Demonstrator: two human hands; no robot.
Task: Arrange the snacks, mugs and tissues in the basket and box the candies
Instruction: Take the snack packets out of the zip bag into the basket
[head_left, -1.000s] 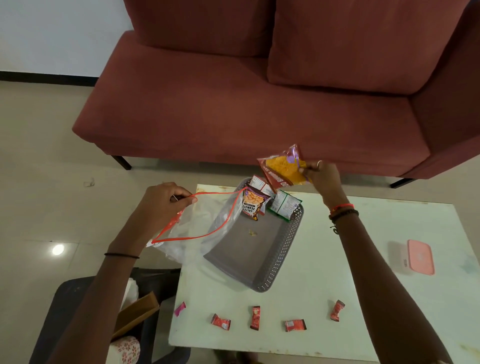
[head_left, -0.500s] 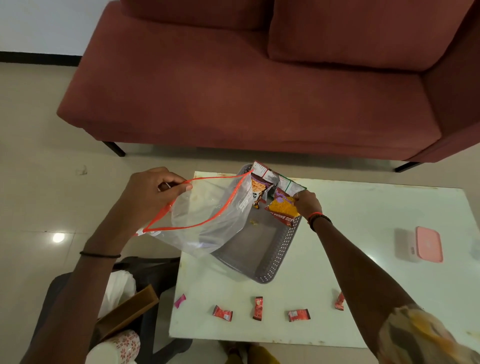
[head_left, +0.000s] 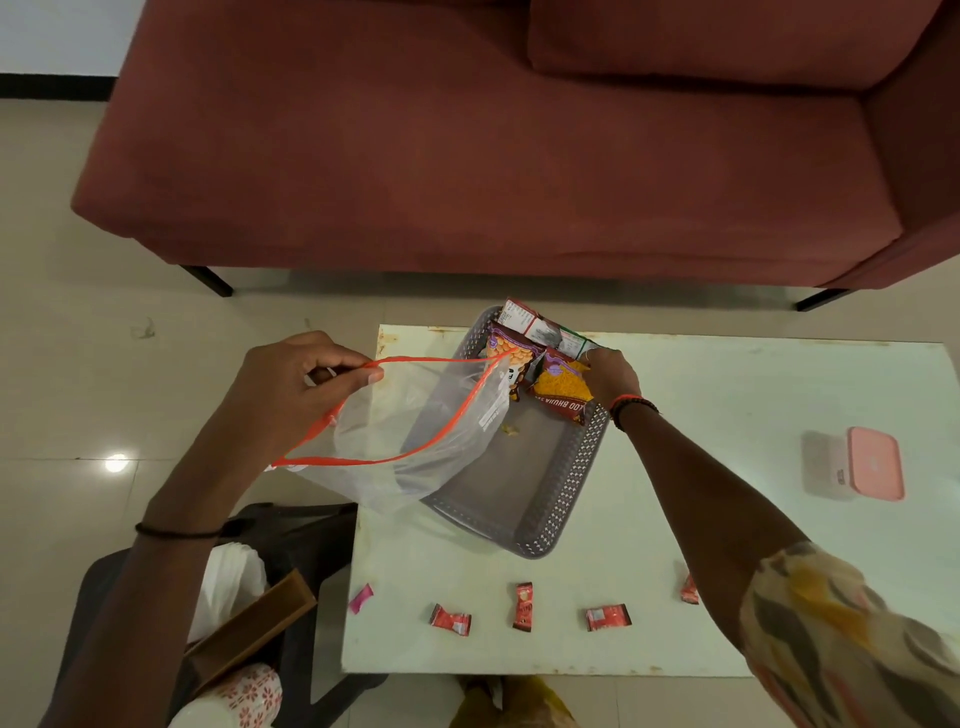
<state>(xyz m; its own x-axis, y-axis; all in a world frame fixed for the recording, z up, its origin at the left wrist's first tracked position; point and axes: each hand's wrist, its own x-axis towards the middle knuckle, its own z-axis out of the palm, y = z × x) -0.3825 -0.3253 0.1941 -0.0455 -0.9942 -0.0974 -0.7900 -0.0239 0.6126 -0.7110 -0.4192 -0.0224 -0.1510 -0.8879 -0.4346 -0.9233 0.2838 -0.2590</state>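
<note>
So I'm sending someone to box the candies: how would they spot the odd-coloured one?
Start at the white table and follow its near edge, where wrapped candies lie in a row. The pink candy is the leftmost, at the table's left edge; the other wrappers are red.

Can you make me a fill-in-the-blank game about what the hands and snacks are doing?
1. The left hand holds a clear plastic bag with an ____ rim.
2. The right hand sets a snack packet into the grey ____.
3. The small candies lie on the white ____.
4. The box on the table has a ____ lid.

Missing words: orange; basket; table; pink
</note>
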